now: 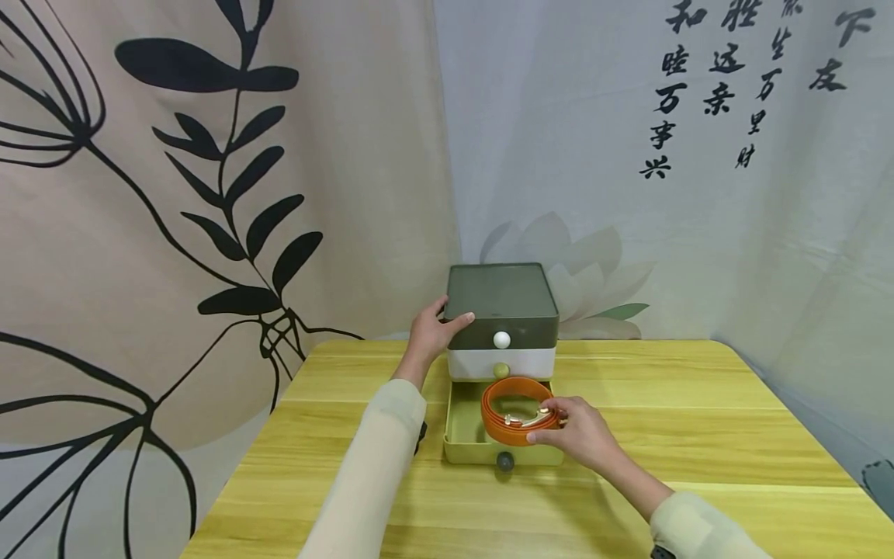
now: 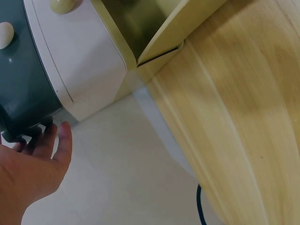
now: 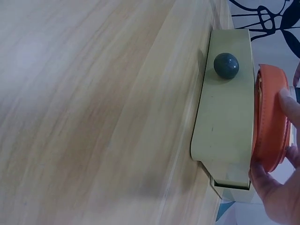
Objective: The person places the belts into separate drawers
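Observation:
My right hand (image 1: 583, 435) pinches a coiled orange belt (image 1: 494, 419) with a gold-coloured buckle, thumb and fingers at the coil's right side. The belt is at the pulled-out bottom drawer (image 1: 461, 450), which is light green with a dark grey knob (image 3: 226, 65). In the right wrist view the orange belt (image 3: 274, 117) rises above the drawer's front wall; its lower edge is hidden. My left hand (image 1: 429, 338) rests against the left side of the small drawer box (image 1: 503, 291), its thumb by the front top edge. The left wrist view shows fingers (image 2: 44, 143) touching the dark green top section.
A white middle drawer (image 1: 468, 363) with a green knob and a dark green top drawer (image 1: 475, 334) with a white knob are closed. The box stands near the back edge of the wooden table (image 1: 698, 435). A printed curtain (image 1: 363, 155) hangs behind.

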Demonstrator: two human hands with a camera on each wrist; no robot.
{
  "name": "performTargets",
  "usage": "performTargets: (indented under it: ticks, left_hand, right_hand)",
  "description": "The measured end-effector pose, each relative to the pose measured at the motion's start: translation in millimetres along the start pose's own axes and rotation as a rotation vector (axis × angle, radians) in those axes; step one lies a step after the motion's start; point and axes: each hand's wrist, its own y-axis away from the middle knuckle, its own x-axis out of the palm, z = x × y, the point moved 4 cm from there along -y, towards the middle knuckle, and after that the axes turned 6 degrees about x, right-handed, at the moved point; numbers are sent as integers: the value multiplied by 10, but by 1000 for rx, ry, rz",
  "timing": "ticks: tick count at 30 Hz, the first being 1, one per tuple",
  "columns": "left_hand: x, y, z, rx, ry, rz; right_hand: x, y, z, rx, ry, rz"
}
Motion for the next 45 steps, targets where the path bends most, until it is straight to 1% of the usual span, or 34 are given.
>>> performTargets:
  ticks: [4, 10, 15, 19, 22, 25, 34, 45]
  left_hand:
    - [-10, -3, 6, -1, 1, 1]
    - [-19, -9, 14, 2, -1, 1]
    - [-16, 0, 8, 0, 2, 1]
    - [-13, 2, 12, 3, 6, -2]
    - [-10, -1, 15, 4, 9, -4]
    - [-1, -1, 19, -1, 14, -3]
    - [1, 5, 9, -3, 28, -3]
    - [6, -9, 21, 0, 30, 3]
  right_hand:
    - [10, -14, 28, 0, 2, -10]
    - [56, -66, 92, -29, 27, -11]
    - [116, -93, 125, 16, 25, 6]
    - [145, -118, 154, 39, 48, 13]
    - [164, -149, 170, 21, 80, 4]
    - [181, -168, 174, 0, 87, -5]
    - [208, -138, 154, 27, 11, 0]
    - [219, -47, 232, 35, -81, -56]
